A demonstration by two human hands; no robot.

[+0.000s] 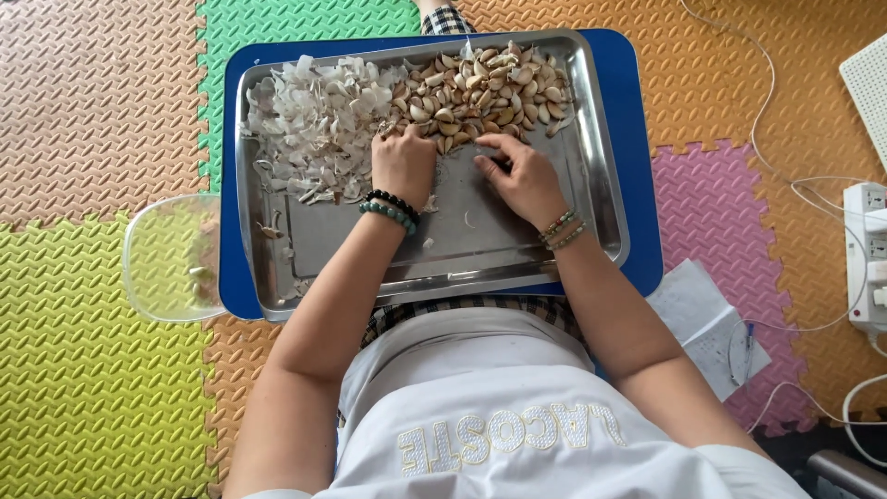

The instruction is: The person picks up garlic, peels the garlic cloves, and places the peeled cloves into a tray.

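Floor of coloured interlocking foam mats (102, 370). Rectangular steel tray (601, 185) on blue board (637, 111). Left hand (404, 162) and right hand (519, 176), fingers curled, touching unpeeled garlic cloves (480, 92); grasp not discernible. White papery skins (314, 120) beside.

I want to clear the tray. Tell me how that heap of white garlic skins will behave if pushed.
The garlic skins look thin and papery, so probably very light and apt to scatter. Curled flakes likely crumple instead of sliding as one mass across the smooth metal tray.

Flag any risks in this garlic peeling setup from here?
1. The metal tray rests on a blue board on the lap, not the floor; a leg shift could tip it.
2. The peel pile touches the unpeeled cloves, so skins may mix in where the left hand reaches.
3. The clear bowl sits off the tray's corner; cloves could miss it.
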